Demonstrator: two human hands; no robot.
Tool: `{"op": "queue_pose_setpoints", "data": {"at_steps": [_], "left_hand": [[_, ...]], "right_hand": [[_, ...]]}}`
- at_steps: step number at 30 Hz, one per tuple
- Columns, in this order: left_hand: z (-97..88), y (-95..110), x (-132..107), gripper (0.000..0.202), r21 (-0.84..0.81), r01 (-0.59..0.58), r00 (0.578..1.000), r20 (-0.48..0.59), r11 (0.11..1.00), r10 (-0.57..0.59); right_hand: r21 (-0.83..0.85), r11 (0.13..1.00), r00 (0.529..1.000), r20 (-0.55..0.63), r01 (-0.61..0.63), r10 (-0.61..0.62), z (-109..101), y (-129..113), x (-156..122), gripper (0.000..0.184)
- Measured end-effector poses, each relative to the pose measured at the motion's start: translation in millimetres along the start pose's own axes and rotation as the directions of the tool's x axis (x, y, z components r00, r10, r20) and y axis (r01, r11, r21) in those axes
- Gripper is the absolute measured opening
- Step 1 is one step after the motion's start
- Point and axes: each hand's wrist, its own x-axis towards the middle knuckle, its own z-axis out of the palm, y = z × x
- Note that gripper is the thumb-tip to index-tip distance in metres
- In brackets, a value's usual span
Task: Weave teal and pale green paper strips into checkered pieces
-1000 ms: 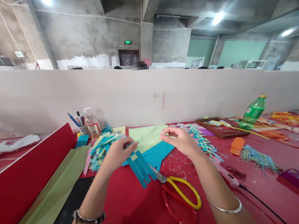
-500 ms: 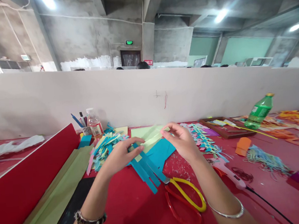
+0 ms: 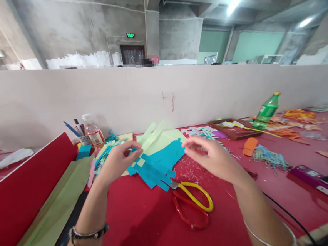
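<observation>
far left we've got a small white patterned cup (image 3: 85, 140) with a blue pen (image 3: 71, 129) and a few darker ones poking out, and next to it a clear plastic bottle with a red and white label (image 3: 94, 134); can't tell what's in that one.

then our left hand (image 3: 118, 160), thumb and finger pinched on the top end of a bright blue paper piece cut into strips (image 3: 154, 174). it's out in front of us, mid-table, with its long axis slanting from that pinch down and right to the yellow-and-red-handled scissors (image 3: 192, 203). pale green paper strips (image 3: 153, 136) stick up and away past the pinch, kinda blurry. so the left hand is the nearer one, and both papers lie to its right.

our right hand (image 3: 214, 158) hangs across from it, apart from the blue strips, fingers curled with nothing we can see in them; can't tell if the tips meet.

further right, a shallow brown tray (image 3: 240, 136) holds pale slips and a thin yellow stick (image 3: 259, 130) that pokes over the rim, then a green plastic bottle with a yellow cap (image 3: 267, 110) leans behind it.
</observation>
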Motion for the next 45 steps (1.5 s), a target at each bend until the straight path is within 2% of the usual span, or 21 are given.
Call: {"op": "queue_pose_setpoints", "data": {"at_steps": [1, 3, 6, 7, 10, 12, 15, 17, 19, 22, 26, 30, 33, 36, 40, 45], "left_hand": [[0.9, 2, 0, 0.024, 0.005, -0.009, 1.000, -0.003, 1.000, 0.009], [5.7, 6, -1, 0.022, 0.011, -0.035, 0.999, 0.015, 0.999, 0.034], [17.6, 14, -3, 0.022, -0.002, -0.045, 0.997, 0.056, 0.999, 0.045], [21.6, 15, -4, 0.022, -0.007, -0.042, 0.997, 0.062, 0.999, 0.042], [30.6, 13, -10, 0.020, -0.002, -0.029, 0.999, 0.039, 1.000, 0.029], [33.2, 8, -18, 0.020, -0.010, 0.013, 1.000, 0.018, 1.000, -0.013], [32.9, -5, -33, 0.021, -0.073, 0.148, 0.989, 0.029, 0.986, -0.146], [30.9, -16, -43, 0.021, -0.132, 0.218, 0.975, -0.002, 0.967, -0.220], [28.7, -26, -49, 0.022, -0.219, 0.271, 0.954, -0.069, 0.937, -0.292], [27.0, -40, -52, 0.024, -0.335, 0.312, 0.924, -0.111, 0.889, -0.366], [30.0, -51, -52, 0.024, -0.414, 0.314, 0.919, -0.091, 0.854, -0.383], [33.8, -55, -52, 0.025, -0.460, 0.301, 0.922, -0.082, 0.835, -0.377], [34.7, -56, -53, 0.023, -0.441, 0.280, 0.932, -0.088, 0.853, -0.351], [36.2, -59, -55, 0.024, -0.447, 0.291, 0.927, -0.088, 0.846, -0.365], [41.8, -64, -60, 0.029, -0.519, 0.315, 0.914, -0.060, 0.795, -0.402], [46.9, -61, -64, 0.035, -0.568, 0.271, 0.928, -0.062, 0.778, -0.368]], "right_hand": [[-0.085, 0.996, 0.995, 0.092, -0.042, 0.050, 1, 6, -12, 0.015], [-0.246, 0.962, 0.955, 0.236, -0.119, 0.179, 10, 19, -37, 0.013], [-0.438, 0.885, 0.849, 0.398, -0.156, 0.347, 38, 33, -68, 0.018], [-0.485, 0.859, 0.839, 0.388, -0.166, 0.381, 50, 34, -75, 0.028], [-0.620, 0.741, 0.845, 0.225, -0.260, 0.485, 76, 34, -83, 0.035], [-0.636, 0.723, 0.848, 0.198, -0.271, 0.491, 83, 34, -82, 0.039], [-0.598, 0.768, 0.873, 0.222, -0.230, 0.435, 81, 40, -82, 0.040], [-0.549, 0.806, 0.887, 0.231, -0.222, 0.401, 76, 47, -84, 0.038], [-0.480, 0.840, 0.890, 0.227, -0.251, 0.396, 71, 54, -89, 0.037], [-0.405, 0.844, 0.887, 0.144, -0.352, 0.439, 66, 59, -94, 0.033], [-0.294, 0.871, 0.904, 0.048, -0.393, 0.425, 60, 58, -88, 0.033], [-0.215, 0.926, 0.947, 0.022, -0.310, 0.322, 59, 54, -60, 0.035], [-0.196, 0.958, 0.972, 0.066, -0.210, 0.227, 62, 54, -31, 0.033], [-0.032, 0.986, 0.973, 0.157, -0.165, 0.168, 71, 55, -11, 0.034], [0.227, 0.963, 0.980, 0.163, -0.147, 0.111, 89, 56, -17, 0.031], [0.245, 0.964, 0.990, 0.117, -0.102, 0.075, 99, 56, -32, 0.025]]}}
